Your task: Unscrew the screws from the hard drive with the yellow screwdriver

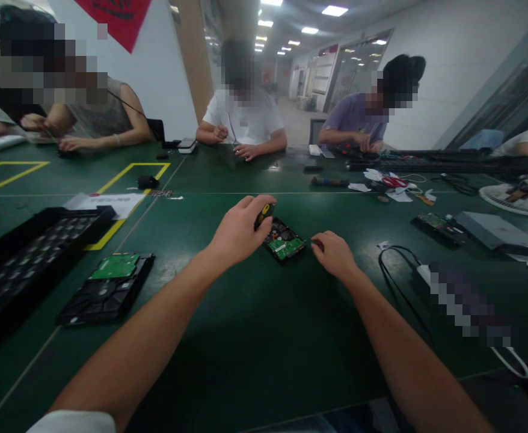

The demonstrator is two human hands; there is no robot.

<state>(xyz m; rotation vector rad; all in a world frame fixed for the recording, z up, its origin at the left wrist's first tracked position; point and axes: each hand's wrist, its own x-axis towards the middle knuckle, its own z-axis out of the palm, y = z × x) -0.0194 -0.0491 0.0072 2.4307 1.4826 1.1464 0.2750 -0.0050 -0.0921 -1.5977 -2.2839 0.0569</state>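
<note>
A hard drive lies on the green table in front of me, its green circuit board facing up. My left hand is closed around the black-and-yellow handle of a screwdriver above the drive's left side. The screwdriver's shaft and tip cannot be made out. Just off the drive's right edge, my right hand has its thumb and fingers pinched together. Whatever those fingers hold, if anything, is too small to name. A second hard drive, also board side up, rests near my left forearm.
A black compartment tray stands at the left. To the right are another hard drive, a silver metal box, a black cable and a partly blurred power strip. Several people work across the table, near scraps and tools.
</note>
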